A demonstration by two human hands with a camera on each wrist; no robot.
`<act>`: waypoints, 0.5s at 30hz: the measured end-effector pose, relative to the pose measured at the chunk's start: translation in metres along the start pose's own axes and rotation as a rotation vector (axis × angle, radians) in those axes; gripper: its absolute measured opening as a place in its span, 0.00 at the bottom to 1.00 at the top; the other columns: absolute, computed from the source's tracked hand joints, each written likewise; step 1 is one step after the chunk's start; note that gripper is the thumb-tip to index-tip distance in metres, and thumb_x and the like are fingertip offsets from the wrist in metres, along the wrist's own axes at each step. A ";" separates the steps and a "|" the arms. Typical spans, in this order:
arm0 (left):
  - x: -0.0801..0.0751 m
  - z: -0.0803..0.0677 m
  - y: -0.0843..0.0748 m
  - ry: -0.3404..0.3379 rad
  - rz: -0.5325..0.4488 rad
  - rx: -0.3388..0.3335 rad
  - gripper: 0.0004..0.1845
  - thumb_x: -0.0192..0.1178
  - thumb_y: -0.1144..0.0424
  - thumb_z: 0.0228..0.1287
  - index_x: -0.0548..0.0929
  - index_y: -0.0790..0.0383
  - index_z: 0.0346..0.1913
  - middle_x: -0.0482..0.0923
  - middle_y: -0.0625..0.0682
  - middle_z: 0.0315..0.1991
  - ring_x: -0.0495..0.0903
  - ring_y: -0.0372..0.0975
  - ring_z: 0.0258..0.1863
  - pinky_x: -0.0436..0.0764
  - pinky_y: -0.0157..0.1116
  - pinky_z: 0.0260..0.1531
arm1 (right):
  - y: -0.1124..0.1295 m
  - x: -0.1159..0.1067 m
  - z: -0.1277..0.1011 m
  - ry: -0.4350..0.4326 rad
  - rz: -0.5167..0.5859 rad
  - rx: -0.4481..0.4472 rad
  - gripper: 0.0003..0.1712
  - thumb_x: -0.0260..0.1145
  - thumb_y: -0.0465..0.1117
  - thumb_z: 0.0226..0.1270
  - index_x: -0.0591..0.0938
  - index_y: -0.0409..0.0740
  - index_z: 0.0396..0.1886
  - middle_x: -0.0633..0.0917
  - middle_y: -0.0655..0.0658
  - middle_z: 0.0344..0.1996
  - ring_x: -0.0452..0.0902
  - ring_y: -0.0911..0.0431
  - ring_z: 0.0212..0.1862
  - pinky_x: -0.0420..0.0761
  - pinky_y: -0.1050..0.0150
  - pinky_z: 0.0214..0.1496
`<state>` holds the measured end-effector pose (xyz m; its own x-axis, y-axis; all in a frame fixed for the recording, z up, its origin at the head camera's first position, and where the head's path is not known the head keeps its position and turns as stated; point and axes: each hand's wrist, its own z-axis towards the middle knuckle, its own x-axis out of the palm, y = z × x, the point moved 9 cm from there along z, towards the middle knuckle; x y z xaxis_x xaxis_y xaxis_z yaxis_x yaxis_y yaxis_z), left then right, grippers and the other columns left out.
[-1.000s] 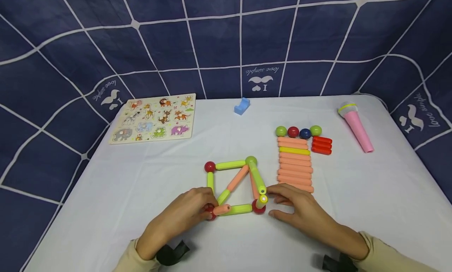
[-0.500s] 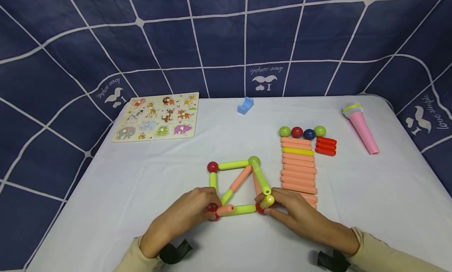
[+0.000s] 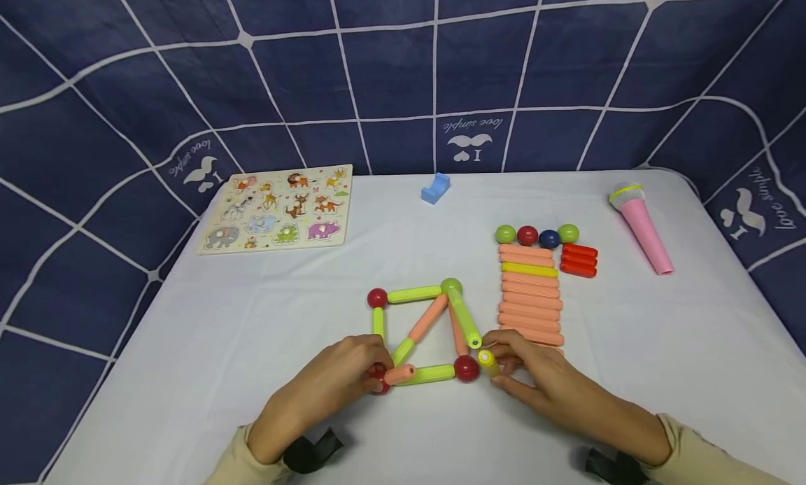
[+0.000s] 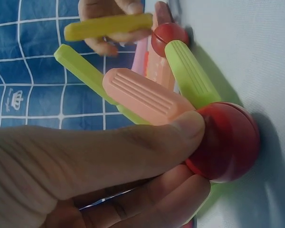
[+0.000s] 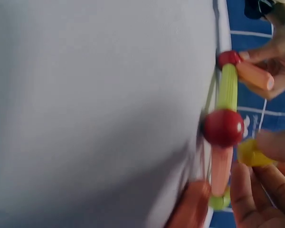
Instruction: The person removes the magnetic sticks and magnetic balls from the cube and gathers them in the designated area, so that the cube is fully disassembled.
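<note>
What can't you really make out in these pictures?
- Head view: the left hand covers most of the near-left red ball.
- Head view: the right hand hides most of the yellow stick and the nearest peach sticks.
- Head view: puzzle pictures are too small to read.
- Right wrist view: blurred; the lower edge cuts off the sticks.

animal puzzle [image 3: 277, 208], blue block [image 3: 435, 188], pink microphone [image 3: 642, 227]

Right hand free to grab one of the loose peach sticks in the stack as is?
Probably not yet: the right hand is pinching a yellow stick. The peach stack lies just beyond its fingers, nothing between, so once it lets go the way looks free.
</note>
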<state>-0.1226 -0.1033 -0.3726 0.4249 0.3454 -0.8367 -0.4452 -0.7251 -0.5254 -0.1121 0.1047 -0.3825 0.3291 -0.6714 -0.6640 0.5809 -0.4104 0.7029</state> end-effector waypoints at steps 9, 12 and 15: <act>-0.001 -0.001 0.001 -0.002 -0.006 -0.007 0.10 0.75 0.70 0.50 0.88 0.57 0.36 0.79 0.41 0.33 0.74 0.32 0.31 0.77 0.30 0.32 | -0.007 -0.023 -0.027 -0.082 -0.218 0.020 0.30 0.81 0.33 0.45 0.81 0.57 0.48 0.80 0.64 0.43 0.75 0.67 0.40 0.75 0.79 0.44; 0.000 0.000 0.002 -0.001 -0.018 -0.023 0.10 0.74 0.71 0.51 0.88 0.57 0.37 0.80 0.42 0.34 0.75 0.33 0.33 0.78 0.31 0.33 | -0.008 -0.029 -0.034 -0.110 -0.377 0.025 0.31 0.84 0.35 0.39 0.84 0.56 0.46 0.80 0.64 0.44 0.76 0.66 0.43 0.75 0.79 0.49; 0.001 0.000 0.002 0.001 -0.018 -0.031 0.10 0.74 0.71 0.51 0.88 0.57 0.37 0.80 0.42 0.35 0.75 0.33 0.33 0.78 0.31 0.33 | -0.010 -0.033 -0.040 -0.131 -0.515 0.062 0.30 0.86 0.37 0.34 0.85 0.54 0.43 0.81 0.62 0.42 0.78 0.65 0.43 0.80 0.72 0.47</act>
<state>-0.1231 -0.1042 -0.3739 0.4334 0.3582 -0.8269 -0.4127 -0.7368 -0.5355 -0.0992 0.1558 -0.3776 -0.0850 -0.4428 -0.8926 0.5962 -0.7403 0.3105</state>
